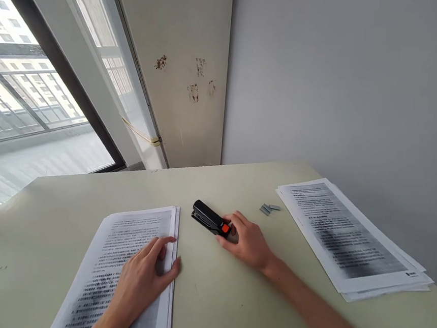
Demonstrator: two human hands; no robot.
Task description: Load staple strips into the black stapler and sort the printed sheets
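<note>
A black stapler (210, 218) with an orange-red patch at its near end lies on the table. My right hand (248, 240) has thumb and fingers closed around that near end. To the left is a stack of printed sheets (119, 247), its right edge slightly uneven. On top of it rests my left hand (143, 275), with the index finger and thumb apart near the right edge and the other fingers loosely curled. Several small strips of staples (267, 209) lie beyond my right hand.
A second stack of printed sheets (349, 242) lies slanted on the right side of the pale table (214, 296). Behind the table are a grey wall (343, 93) and a stained panel (183, 38). A window (29, 96) is at the left.
</note>
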